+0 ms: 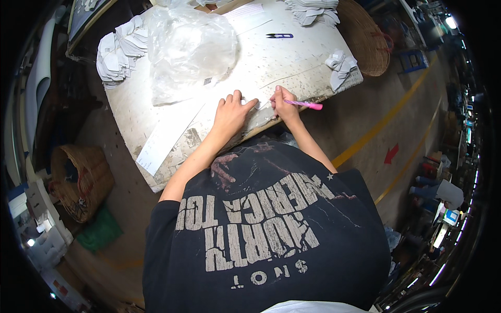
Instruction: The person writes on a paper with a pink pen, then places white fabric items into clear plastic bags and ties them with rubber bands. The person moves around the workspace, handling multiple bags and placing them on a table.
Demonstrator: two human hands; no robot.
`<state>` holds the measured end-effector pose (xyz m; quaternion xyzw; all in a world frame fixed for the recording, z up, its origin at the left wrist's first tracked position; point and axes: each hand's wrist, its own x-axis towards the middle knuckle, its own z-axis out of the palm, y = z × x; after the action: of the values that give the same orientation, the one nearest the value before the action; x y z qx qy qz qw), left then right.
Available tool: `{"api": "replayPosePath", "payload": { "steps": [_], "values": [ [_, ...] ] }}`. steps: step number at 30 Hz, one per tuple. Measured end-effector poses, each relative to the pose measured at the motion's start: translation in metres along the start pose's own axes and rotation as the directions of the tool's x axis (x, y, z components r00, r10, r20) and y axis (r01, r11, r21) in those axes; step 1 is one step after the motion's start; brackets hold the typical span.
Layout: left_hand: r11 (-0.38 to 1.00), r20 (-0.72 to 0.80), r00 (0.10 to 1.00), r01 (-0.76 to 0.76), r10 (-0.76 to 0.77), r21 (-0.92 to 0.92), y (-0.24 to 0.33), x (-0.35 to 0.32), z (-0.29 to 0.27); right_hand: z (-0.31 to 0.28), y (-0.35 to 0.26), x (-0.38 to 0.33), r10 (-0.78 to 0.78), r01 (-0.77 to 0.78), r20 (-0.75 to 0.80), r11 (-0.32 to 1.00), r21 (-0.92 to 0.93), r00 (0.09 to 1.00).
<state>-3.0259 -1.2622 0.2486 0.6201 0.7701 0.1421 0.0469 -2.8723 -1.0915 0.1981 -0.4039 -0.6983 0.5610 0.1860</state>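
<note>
Rt basket [370, 47], prob. empty

Bright centre, dark fisheye-warped rim

The camera on my head is looking steeply down over my chest at the worktable [292, 62] in front of me, sitting close above my forearms. Its fisheye lens is bending the table edges and sweeping in floor on both sides.

The right hand [282, 102] grips a pink pen [305, 104] (tip down) beside the left hand [232, 112] flat on the table [282, 57].
</note>
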Motion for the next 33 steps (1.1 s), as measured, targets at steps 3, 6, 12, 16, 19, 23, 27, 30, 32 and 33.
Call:
{"api": "replayPosePath", "payload": {
  "steps": [3, 6, 12, 16, 19, 23, 27, 30, 32, 33],
  "values": [
    [1.0, 0.029, 1.0, -0.002, 0.001, 0.03, 0.003, 0.005, 0.007, 0.008, 0.005, -0.002, -0.273, 0.261, -0.067, 0.953, -0.155, 0.96],
    [0.999, 0.037, 0.999, 0.022, -0.024, 0.041, 0.006, 0.003, 0.011, 0.011, 0.004, -0.003, -0.316, 0.293, -0.071, 0.928, -0.229, 0.946],
    [0.998, 0.027, 0.999, 0.041, -0.043, 0.051, 0.01, 0.0, 0.013, 0.01, -0.002, -0.005, -0.34, 0.337, 0.028, 0.913, -0.228, 0.94],
    [0.998, 0.019, 0.999, 0.04, -0.041, 0.046, 0.011, 0.0, 0.013, 0.011, -0.004, -0.006, -0.32, 0.313, 0.002, 0.926, -0.211, 0.948],
    [0.998, 0.023, 0.999, 0.043, -0.044, 0.05, 0.011, 0.0, 0.014, 0.011, -0.004, -0.007, -0.319, 0.311, -0.007, 0.929, -0.201, 0.948],
    [0.998, 0.03, 0.999, 0.042, -0.043, 0.052, 0.011, 0.0, 0.015, 0.011, -0.003, -0.007, -0.329, 0.317, -0.014, 0.921, -0.224, 0.944],
    [0.997, 0.026, 0.999, 0.031, -0.033, 0.071, 0.011, -0.001, 0.015, 0.011, -0.003, -0.006, -0.331, 0.316, -0.033, 0.922, -0.224, 0.943],
    [0.998, 0.022, 0.999, 0.03, -0.032, 0.061, 0.011, -0.001, 0.014, 0.011, -0.002, -0.006, -0.328, 0.313, -0.033, 0.923, -0.223, 0.944],
    [0.998, 0.031, 0.999, 0.031, -0.033, 0.055, 0.011, -0.001, 0.014, 0.011, -0.002, -0.006, -0.32, 0.302, -0.04, 0.923, -0.24, 0.946],
    [0.998, 0.037, 0.999, 0.03, -0.033, 0.061, 0.011, -0.001, 0.014, 0.011, -0.002, -0.006, -0.335, 0.315, -0.045, 0.918, -0.24, 0.941]
  ]
}}
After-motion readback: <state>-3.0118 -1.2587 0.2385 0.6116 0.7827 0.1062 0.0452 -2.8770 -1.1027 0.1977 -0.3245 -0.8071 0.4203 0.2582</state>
